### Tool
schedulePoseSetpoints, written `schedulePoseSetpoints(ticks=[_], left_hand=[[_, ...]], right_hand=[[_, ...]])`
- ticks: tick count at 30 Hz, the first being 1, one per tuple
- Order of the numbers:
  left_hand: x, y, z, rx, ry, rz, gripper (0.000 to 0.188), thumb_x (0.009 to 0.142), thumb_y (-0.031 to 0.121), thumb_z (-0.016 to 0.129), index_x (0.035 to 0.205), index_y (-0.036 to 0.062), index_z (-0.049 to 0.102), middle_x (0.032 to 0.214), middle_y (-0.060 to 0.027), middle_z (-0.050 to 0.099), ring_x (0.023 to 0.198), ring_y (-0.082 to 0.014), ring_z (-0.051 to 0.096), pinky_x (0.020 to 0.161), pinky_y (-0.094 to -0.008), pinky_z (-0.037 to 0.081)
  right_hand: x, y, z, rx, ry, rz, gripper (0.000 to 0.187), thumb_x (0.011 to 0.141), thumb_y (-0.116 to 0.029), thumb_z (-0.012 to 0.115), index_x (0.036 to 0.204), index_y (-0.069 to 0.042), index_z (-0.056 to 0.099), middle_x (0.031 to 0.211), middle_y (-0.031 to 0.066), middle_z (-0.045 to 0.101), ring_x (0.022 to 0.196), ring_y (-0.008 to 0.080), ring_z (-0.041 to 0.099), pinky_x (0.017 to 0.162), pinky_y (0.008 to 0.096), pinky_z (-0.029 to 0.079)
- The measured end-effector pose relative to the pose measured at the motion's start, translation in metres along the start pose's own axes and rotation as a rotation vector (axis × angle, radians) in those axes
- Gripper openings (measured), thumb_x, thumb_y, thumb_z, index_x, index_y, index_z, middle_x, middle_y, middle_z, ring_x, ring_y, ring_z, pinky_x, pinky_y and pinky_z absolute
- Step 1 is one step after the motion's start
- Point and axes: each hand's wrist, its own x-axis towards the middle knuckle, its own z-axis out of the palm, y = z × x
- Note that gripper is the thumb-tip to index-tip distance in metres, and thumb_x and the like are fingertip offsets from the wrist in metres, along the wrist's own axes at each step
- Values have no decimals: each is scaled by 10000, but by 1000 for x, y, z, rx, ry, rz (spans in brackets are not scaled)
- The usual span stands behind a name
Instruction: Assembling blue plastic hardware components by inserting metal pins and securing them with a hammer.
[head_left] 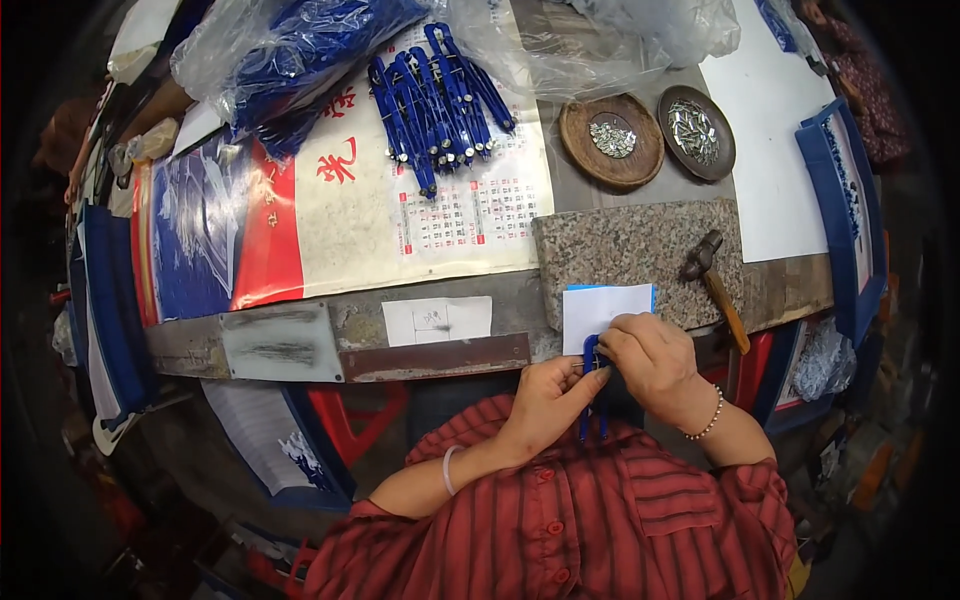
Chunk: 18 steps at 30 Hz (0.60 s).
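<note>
At the table's near edge, my left hand (550, 403) and my right hand (657, 367) meet around a narrow blue two-legged piece (590, 347). Its rounded top points up and its legs hang below my fingers. My left thumb and fingers pinch it, along with a thin metal bit. The right fingers close on its upper part; their tips are partly hidden. Just behind lies a white paper sheet (605, 306) over a blue edge, on the granite slab (630, 240). A hammer (710, 275) with a wooden handle rests at the slab's right.
Similar blue pieces (440, 100) lie piled on a calendar sheet (350, 230). Small metal parts fill a wooden bowl (580, 160) and a darker dish (672, 97). Clear plastic bags (620, 50) sit at the back. Blue trays (835, 200) (110, 330) flank the table.
</note>
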Motion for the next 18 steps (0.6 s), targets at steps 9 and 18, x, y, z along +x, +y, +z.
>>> schedulePoseSetpoints(ticks=[9, 18], left_hand=[[0, 2, 0, 57, 46, 58, 294, 882, 148, 636, 657, 14, 503, 562, 54, 449, 553, -17, 363, 447, -225, 296], [0, -1, 1, 18, 20, 48, 206, 899, 152, 620, 770, -8, 603, 623, 32, 556, 570, -10, 447, 474, -203, 354]], right_hand=[[7, -2, 1, -104, -36, -82, 190, 657, -103, 592, 832, -33, 569, 777, 53, 517, 615, 162, 528, 483, 278, 431], [9, 5, -4, 148, -117, 49, 227, 677, -46, 696, 882, -34, 598, 836, 82, 567, 684, 226, 584, 559, 322, 472]])
